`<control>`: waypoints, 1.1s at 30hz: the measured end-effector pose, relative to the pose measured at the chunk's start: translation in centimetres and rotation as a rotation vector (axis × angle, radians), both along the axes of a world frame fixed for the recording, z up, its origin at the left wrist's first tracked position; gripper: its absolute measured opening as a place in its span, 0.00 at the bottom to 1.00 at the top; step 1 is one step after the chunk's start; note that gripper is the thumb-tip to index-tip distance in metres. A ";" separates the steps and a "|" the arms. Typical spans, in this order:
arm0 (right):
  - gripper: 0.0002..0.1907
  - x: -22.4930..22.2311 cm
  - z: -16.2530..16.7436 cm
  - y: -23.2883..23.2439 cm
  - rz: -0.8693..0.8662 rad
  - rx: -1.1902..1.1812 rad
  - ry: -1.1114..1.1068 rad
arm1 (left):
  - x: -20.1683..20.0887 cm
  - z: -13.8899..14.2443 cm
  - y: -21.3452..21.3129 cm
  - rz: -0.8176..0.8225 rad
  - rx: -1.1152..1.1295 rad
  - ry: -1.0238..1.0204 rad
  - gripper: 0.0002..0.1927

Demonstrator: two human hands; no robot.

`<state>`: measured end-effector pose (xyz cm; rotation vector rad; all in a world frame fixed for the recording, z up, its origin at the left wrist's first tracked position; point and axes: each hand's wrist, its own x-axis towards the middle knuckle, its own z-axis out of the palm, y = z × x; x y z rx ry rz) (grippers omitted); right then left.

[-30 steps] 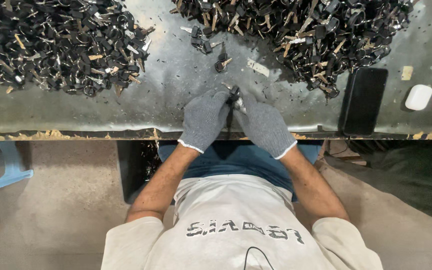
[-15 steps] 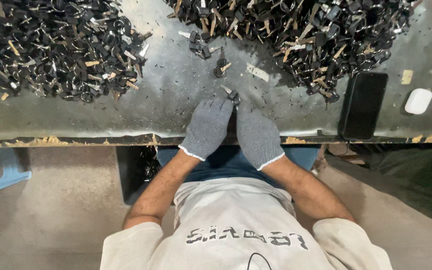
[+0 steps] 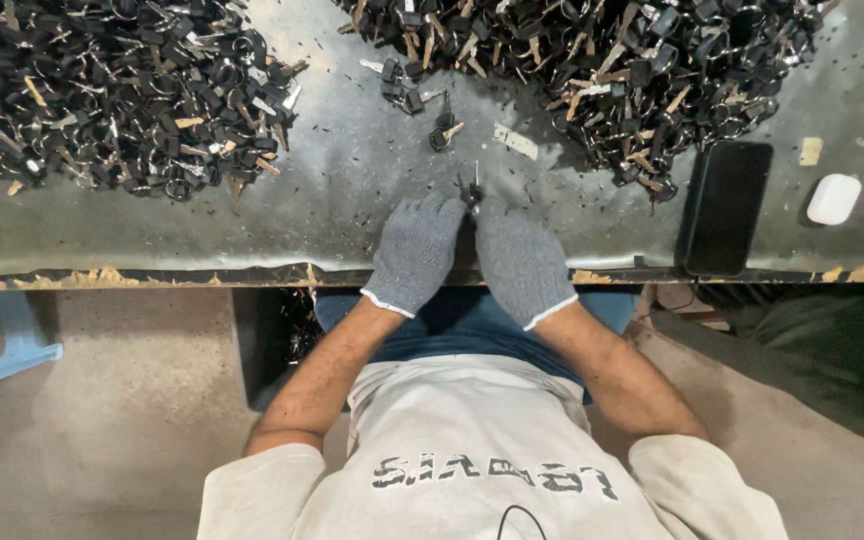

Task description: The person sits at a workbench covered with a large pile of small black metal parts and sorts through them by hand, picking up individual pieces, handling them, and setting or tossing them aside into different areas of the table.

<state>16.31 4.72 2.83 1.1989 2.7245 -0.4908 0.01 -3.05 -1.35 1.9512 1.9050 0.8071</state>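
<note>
1. The small dark metal part (image 3: 472,190) sits right at the fingertips of both hands, at 12 o'clock from the knuckles, over the grey bench (image 3: 352,200).
2. The left hand (image 3: 417,250) and right hand (image 3: 520,262), both in grey knit gloves, lie side by side with fingertips meeting on the part, pinching it between them.
3. The part is black with a thin pin sticking up towards 12 o'clock; its exact shape is too small to make out.
4. Heaps of similar dark pieces lie at 10 o'clock (image 3: 102,90) and 1 o'clock (image 3: 602,60), both cut off by the frame's top edge.
5. A black phone (image 3: 724,205) and a white case (image 3: 834,199) lie at 3 o'clock.
</note>
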 end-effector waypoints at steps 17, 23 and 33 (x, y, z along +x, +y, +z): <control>0.12 0.4 0.1 -0.1 0.056 0.178 0.179 | -0.3 0.2 0.0 0.094 0.068 -0.189 0.21; 0.14 -0.6 -1.1 -2.1 -0.028 0.036 -0.008 | 0.3 -0.4 -0.1 0.022 0.075 -0.104 0.18; 0.25 -0.1 0.9 0.2 -0.124 -0.206 0.351 | 0.3 0.5 -0.5 0.157 0.054 -0.095 0.13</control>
